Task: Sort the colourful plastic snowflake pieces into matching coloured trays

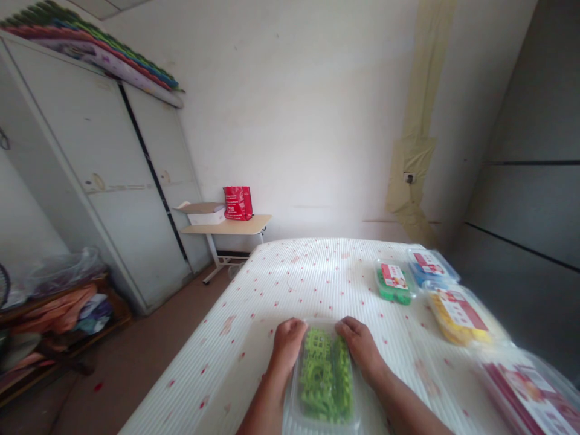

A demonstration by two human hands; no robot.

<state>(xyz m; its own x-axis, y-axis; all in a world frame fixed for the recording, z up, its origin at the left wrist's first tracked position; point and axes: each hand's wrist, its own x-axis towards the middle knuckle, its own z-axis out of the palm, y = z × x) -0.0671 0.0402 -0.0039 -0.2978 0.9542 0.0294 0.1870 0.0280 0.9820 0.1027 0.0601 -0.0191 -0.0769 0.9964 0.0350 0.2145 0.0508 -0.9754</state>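
Observation:
A clear plastic container [322, 374] with light-green perforated plastic pieces inside stands on the bed near me. My left hand [289, 338] grips its far left corner, fingers curled over the rim. On the far right corner, my right hand [357, 338] is closed in the same way, thumb toward the edge. Both hands touch the container, one at each side. The undersides of my fingers are hidden.
To the right lie labelled clear boxes: green [396, 283], blue [430, 267], yellow [464, 314] and dark red [528, 386]. A small table [244, 225] at the back holds a red bag [238, 203] and a white box [206, 214]. A wardrobe [90, 151] stands left.

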